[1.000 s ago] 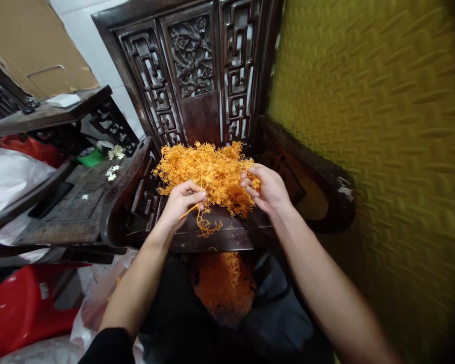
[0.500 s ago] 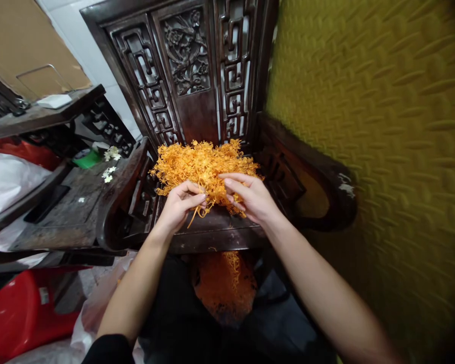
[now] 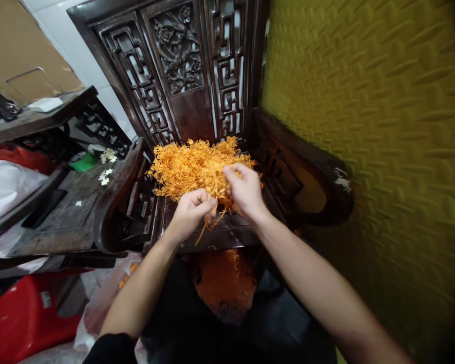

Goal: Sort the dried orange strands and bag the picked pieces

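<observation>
A tangled heap of thin, branching orange sprigs (image 3: 185,164) lies on the seat of a dark carved wooden chair (image 3: 195,114). In front of the heap, my left hand (image 3: 194,211) is closed, thumb over fingers, on the stem of one orange sprig. Its loose thin ends hang below the fingers, over the seat's front edge. To the right and slightly higher, my right hand (image 3: 245,191) pinches the branched part of that sprig between thumb and fingers. The right fingertips overlap the heap, so exactly what they grip is partly hidden.
Left of the chair stands a wooden side table (image 3: 66,222) with a green tape roll (image 3: 84,161) and small pale flower pieces (image 3: 108,155). A red plastic stool (image 3: 26,313) and a plastic bag (image 3: 102,298) are at lower left. A yellow textured wall (image 3: 367,101) rises on the right.
My left hand has moved right and slightly down with the sprig. My right hand has turned and closed its fingers, which were spread apart. The view has shifted a little.
</observation>
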Demonstrator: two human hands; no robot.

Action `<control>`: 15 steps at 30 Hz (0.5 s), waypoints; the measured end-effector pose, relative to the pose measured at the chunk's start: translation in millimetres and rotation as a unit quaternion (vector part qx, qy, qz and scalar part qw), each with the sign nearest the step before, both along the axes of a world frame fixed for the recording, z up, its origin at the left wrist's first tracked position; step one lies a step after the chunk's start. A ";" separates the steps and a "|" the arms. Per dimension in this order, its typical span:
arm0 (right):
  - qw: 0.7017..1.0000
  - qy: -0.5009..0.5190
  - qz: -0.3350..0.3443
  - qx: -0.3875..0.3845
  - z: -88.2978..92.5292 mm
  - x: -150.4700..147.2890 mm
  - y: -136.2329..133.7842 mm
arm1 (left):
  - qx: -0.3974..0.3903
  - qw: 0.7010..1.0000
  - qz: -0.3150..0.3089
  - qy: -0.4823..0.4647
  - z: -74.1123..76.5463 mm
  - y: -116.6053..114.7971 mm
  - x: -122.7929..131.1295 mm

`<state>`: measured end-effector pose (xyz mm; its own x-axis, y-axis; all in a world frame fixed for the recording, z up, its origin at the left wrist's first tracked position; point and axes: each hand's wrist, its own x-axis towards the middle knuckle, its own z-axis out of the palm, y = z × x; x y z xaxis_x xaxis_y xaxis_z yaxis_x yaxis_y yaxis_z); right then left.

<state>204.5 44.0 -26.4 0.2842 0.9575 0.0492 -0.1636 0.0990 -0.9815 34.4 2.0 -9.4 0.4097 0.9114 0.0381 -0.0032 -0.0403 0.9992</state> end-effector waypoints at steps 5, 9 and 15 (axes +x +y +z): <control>0.990 0.116 -0.080 -0.014 3.1 46.9 20.8 | -0.045 0.996 -0.005 -0.080 3.0 -2.7 -6.2; 0.996 0.073 -0.020 -0.040 2.3 46.9 4.1 | -0.049 0.995 0.022 -0.089 0.0 8.5 -11.1; 0.995 0.054 0.063 -0.050 3.4 25.1 -10.0 | -0.029 0.996 0.056 -0.068 -6.7 11.3 -10.0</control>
